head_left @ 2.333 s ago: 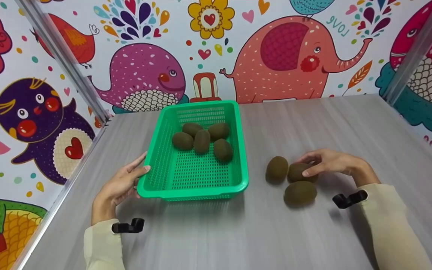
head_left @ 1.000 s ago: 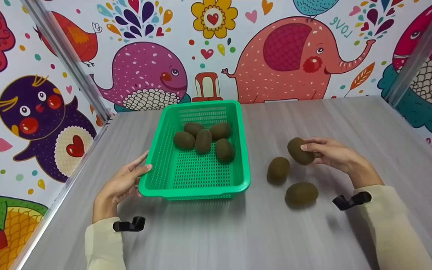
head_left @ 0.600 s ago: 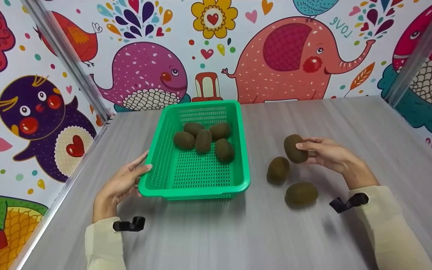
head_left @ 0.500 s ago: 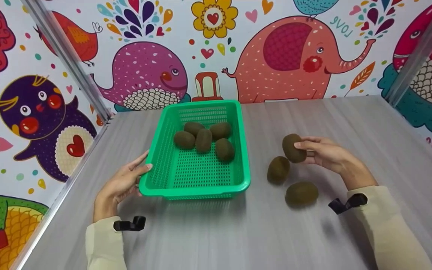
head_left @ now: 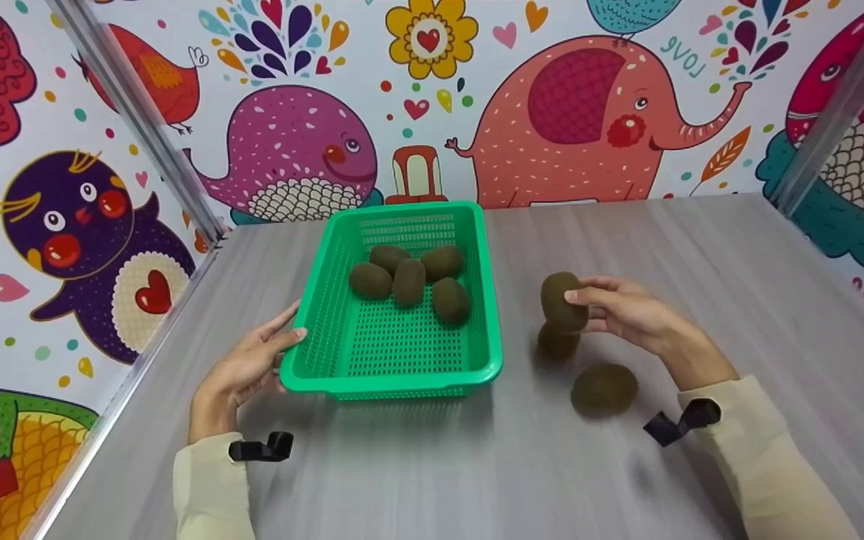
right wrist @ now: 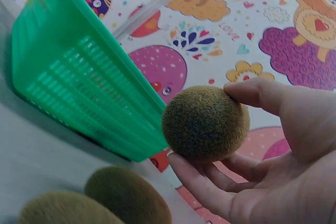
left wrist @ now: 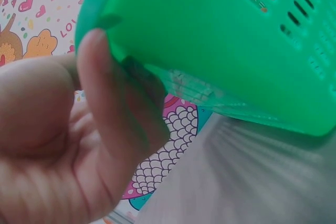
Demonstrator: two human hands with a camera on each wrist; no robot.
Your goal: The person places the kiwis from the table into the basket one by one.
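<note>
A brown fuzzy kiwi point(head_left: 564, 301) is pinched between the thumb and fingers of my right hand point(head_left: 631, 313), held up off the table. The right wrist view shows the same kiwi point(right wrist: 206, 124) raised above two others. In the head view, one loose kiwi point(head_left: 558, 343) is partly covered by the held one, and another kiwi point(head_left: 604, 391) lies nearer the front. My left hand point(head_left: 244, 367) grips the left rim of a green plastic basket point(head_left: 391, 384), thumb on the rim point(left wrist: 92, 19) and fingers along the outer wall. Several kiwis point(head_left: 409, 283) rest in the basket's far half.
The grey wood-grain table point(head_left: 432, 480) runs back to a wall point(head_left: 432, 142) printed with cartoon animals. A metal frame post point(head_left: 139, 127) rises at the left corner and another post point(head_left: 833, 112) at the right. Black wrist mounts point(head_left: 261, 448) sit on both sleeves.
My right hand has picked a kiwi up from the group of three and moved it left towards the basket. My left hand and the basket have stayed in place.
</note>
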